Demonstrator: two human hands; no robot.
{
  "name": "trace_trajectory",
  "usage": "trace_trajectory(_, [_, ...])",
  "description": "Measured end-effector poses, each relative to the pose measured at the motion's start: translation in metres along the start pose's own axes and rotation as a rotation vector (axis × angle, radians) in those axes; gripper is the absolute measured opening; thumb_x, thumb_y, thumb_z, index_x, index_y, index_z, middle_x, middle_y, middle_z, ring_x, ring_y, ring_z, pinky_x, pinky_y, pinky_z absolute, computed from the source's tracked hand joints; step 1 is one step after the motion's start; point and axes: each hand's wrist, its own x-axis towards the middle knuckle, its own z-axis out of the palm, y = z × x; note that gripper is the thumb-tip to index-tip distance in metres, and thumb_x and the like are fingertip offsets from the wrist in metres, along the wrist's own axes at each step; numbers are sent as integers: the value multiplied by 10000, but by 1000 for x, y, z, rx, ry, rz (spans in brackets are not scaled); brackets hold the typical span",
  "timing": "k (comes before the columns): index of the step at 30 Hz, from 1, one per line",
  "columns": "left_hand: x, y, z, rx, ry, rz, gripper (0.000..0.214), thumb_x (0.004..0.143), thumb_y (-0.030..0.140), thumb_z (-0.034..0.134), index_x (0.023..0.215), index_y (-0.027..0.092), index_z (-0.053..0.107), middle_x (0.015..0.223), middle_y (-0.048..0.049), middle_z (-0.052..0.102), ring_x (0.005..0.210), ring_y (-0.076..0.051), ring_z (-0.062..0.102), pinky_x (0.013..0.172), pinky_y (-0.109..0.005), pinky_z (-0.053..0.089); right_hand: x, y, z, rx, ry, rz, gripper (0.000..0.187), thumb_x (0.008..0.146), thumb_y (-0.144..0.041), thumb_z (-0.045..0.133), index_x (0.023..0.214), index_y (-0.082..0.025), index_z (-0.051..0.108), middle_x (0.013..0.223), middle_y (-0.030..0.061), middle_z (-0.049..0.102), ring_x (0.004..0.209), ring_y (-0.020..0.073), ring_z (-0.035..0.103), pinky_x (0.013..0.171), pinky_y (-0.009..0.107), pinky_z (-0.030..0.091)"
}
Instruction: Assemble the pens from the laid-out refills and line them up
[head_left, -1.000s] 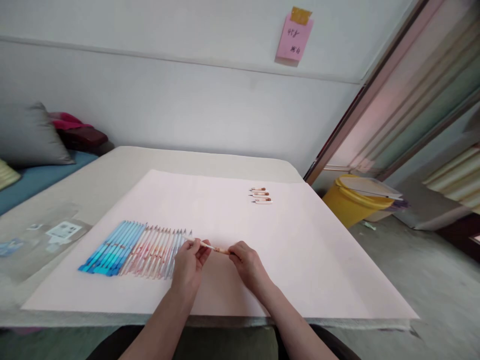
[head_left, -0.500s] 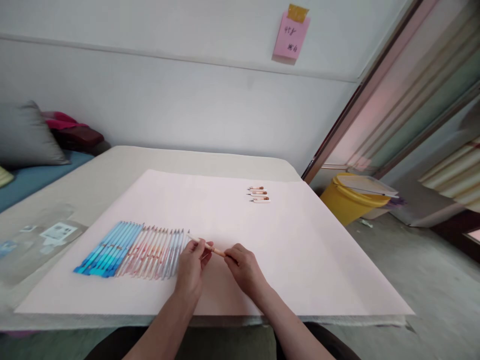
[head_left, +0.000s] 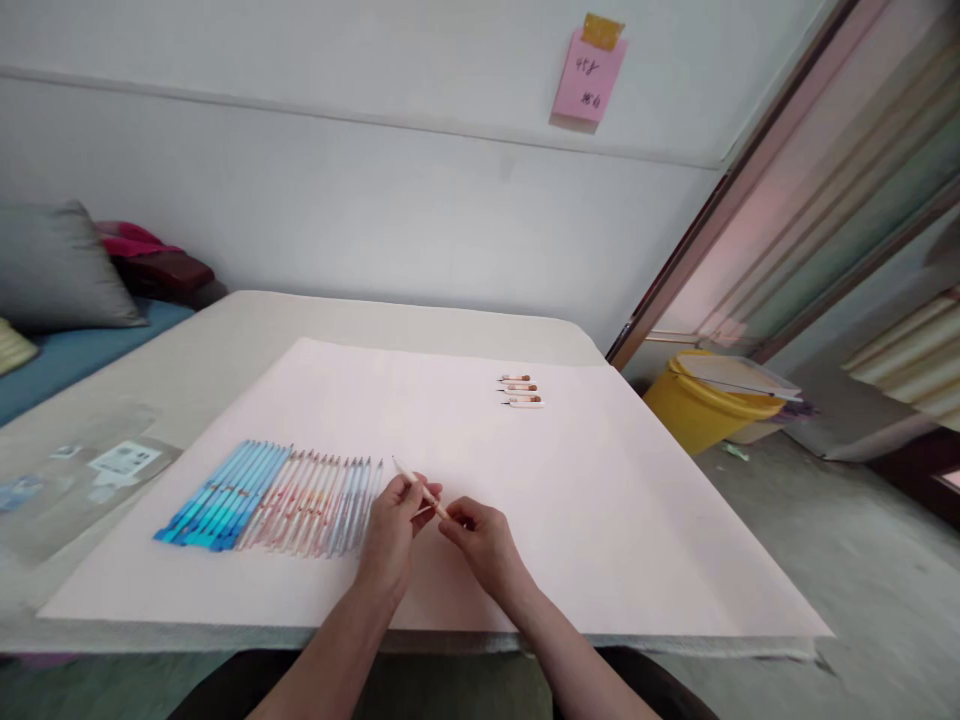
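Observation:
Between my hands is a slim white pen (head_left: 409, 474), tilted, its pointed tip toward the upper left. My left hand (head_left: 391, 530) is closed around its middle. My right hand (head_left: 484, 545) pinches its lower end, which the fingers partly hide. A thin pale strip shows under my left fingers; I cannot make out what it is. Just left of my left hand lies a row of pens: blue pens (head_left: 217, 495), pinkish pens (head_left: 296, 500) and pale grey-blue pens (head_left: 358, 505), side by side with tips pointing away. Farther off lie three short white-and-brown pen pieces (head_left: 523, 390).
A white sheet (head_left: 637, 560) covers the table. A clear plastic bag with a label (head_left: 124, 460) lies at the left. Beyond are a grey cushion (head_left: 64, 265), a pink note (head_left: 589, 75) on the wall and a yellow bin (head_left: 682, 405) on the floor at right.
The pen has shifted slightly right and tilts more steeply. My hands have come closer together, with the right one nearer the left. The whole view has moved slightly.

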Motion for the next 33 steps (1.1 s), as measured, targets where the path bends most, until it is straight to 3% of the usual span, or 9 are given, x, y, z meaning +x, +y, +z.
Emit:
trace_trajectory(5, [-3,6,3,-40,-7,-67,244,655,358,691,743,144,615,801,-75,645,833,-183,600,735,-315,477,-3,-9,-1,-24,1,12,115,727,-239,573,633,-178,597,550,-40,478,535,98,408,506,215,306])
trace_trajectory(12, [-1,10,-3,87,61,6,206,645,315,706,686,134,618,657,-8,562,640,-100,530,659,-241,453,-6,-15,0,78,-87,105,140,714,-250,577,597,-172,566,502,-50,441,456,78,374,441,211,265])
trace_trajectory(15, [-1,11,-2,25,49,4,223,630,259,712,799,138,632,717,-36,607,731,-144,583,737,-297,471,-5,-13,0,154,-139,221,151,721,-267,555,600,-176,547,466,-57,433,377,71,348,377,209,237])
trace_trajectory(18, [-2,12,1,-18,27,-14,250,644,251,698,856,142,625,781,-63,628,828,-181,599,787,-332,466,-3,-11,-1,139,-124,206,146,710,-253,565,590,-174,538,458,-60,427,378,63,346,377,201,236])
trace_trajectory(25, [0,12,-3,88,81,72,195,643,293,703,661,148,575,652,18,535,637,-88,507,645,-229,427,-5,-13,0,119,-150,180,132,709,-242,569,611,-154,573,492,-48,468,397,56,376,385,190,249])
trace_trajectory(30, [0,15,-5,1,29,30,279,629,243,705,875,145,618,809,-52,617,838,-169,582,779,-308,444,-6,-15,0,259,-199,258,144,722,-265,555,628,-157,546,486,-53,472,342,49,348,337,192,222])
trace_trajectory(33, [-1,16,-4,45,28,60,259,658,271,689,876,156,611,816,-41,608,816,-149,572,753,-283,438,-5,-16,-1,236,-177,247,147,712,-250,565,603,-157,536,461,-59,453,338,47,351,334,188,223])
